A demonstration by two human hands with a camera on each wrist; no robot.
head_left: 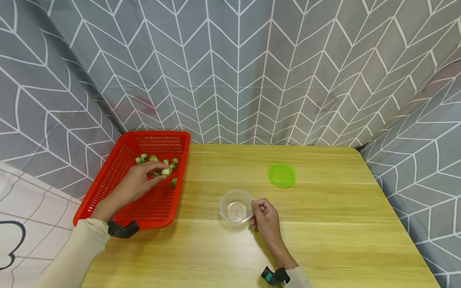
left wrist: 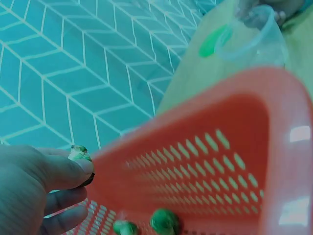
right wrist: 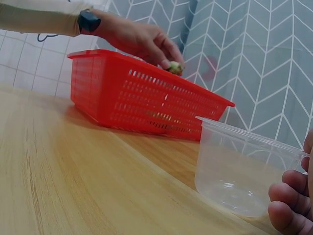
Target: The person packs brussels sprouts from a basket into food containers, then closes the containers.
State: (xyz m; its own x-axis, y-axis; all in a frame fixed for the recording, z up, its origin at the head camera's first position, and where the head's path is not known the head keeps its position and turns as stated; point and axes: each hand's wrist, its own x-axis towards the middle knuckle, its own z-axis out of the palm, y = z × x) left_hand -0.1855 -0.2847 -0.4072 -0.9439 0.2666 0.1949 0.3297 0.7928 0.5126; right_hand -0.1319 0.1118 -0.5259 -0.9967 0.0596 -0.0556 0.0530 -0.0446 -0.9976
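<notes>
Over the red basket (head_left: 176, 200), my left hand (head_left: 138, 182) pinches a Brussels sprout (head_left: 166, 172) between thumb and fingers. The right wrist view shows that sprout (right wrist: 174, 68) at about the height of the basket's rim. Several more Brussels sprouts (head_left: 153, 158) lie on the basket floor; two show in the left wrist view, one a round green sprout (left wrist: 165, 222). My right hand (head_left: 266, 220) holds the rim of a clear plastic tub (head_left: 237, 206) with thumb and curled fingers. The tub stands upright on the table, and I see nothing inside it.
A bright green round lid (head_left: 282, 175) lies on the wooden table (head_left: 342, 208), behind and to the right of the tub. The basket stands at the table's left side. A patterned grey curtain (head_left: 237, 72) hangs along the back and both sides.
</notes>
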